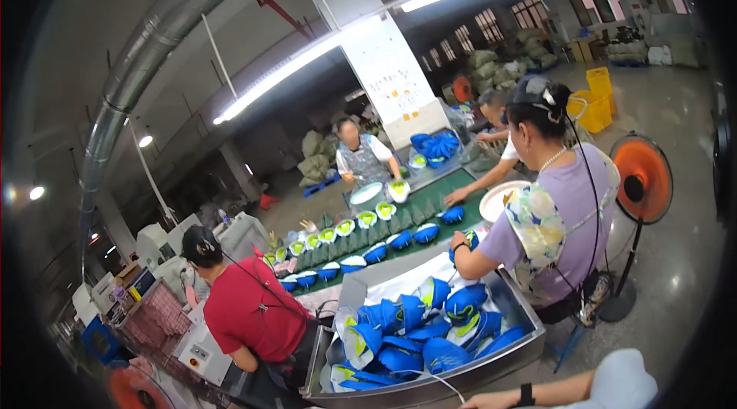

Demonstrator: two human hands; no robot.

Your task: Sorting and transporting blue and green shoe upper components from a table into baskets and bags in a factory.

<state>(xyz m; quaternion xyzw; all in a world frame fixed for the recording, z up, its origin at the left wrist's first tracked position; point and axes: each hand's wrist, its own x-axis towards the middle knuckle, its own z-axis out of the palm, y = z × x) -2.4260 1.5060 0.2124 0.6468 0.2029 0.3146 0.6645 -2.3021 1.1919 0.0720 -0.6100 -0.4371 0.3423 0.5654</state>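
Note:
My right hand (491,400) lies at the lower edge, right of centre, below a metal bin. A black band circles its wrist and a pale sleeve covers the upper arm. The frame's edge cuts off part of the hand, so its grip cannot be made out. A thin white cord (441,380) runs from the bin to beside its fingertips. The metal bin (530,338) holds a heap of blue cup-shaped pieces (403,359) with white and lime-green insides. My left hand is out of sight.
Beyond the bin, a green conveyor belt (418,213) carries rows of similar pieces. A person in red (257,309) sits left, one in purple (572,209) right. Two other people work farther back. An orange fan (633,186) stands at right, with yellow crates (595,106) behind.

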